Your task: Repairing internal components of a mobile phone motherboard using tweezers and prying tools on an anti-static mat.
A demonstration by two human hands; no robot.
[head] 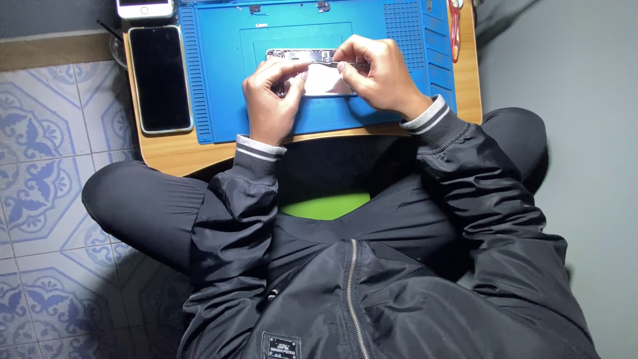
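On the blue ribbed rubber work mat (226, 100) covering the small wooden bench (166, 156), an opened silver phone body (323, 78) lies flat. Left hand (271, 100) pinches its near-left edge, apparently pinning it steady; right hand (375, 74) curls closed over its top-right edge, fingertips working inside. Beside the mat, a black-screened phone (160, 78) lies parked face up.

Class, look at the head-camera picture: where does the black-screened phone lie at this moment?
The black-screened phone lies face up on the wooden table, at the blue mat's left edge, left of the left hand.
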